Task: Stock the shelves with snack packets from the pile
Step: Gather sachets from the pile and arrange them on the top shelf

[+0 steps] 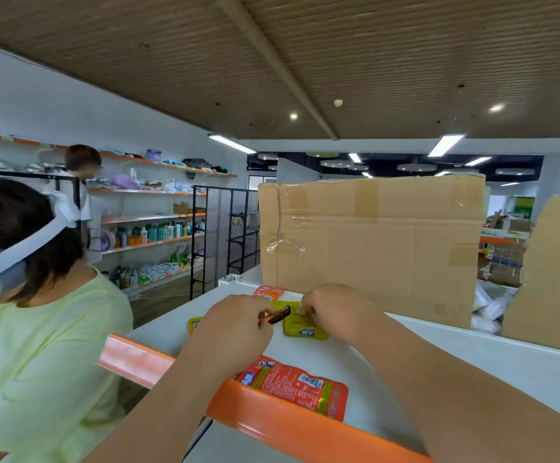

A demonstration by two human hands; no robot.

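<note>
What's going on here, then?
A person is arranging snack packets on a white shelf. Their left hand pinches a small dark packet, while the right hand pinches the top edge of a yellow-green packet lying flat. An orange packet lies nearer the front edge, and a cardboard box stands behind. Another person in a pale green shirt stands to the left.

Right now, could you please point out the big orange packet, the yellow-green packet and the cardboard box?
big orange packet [292,384]: head view, middle of its printed face.
yellow-green packet [302,329]: head view, its uncovered lower half.
cardboard box [372,242]: head view, centre of its near side.
</note>
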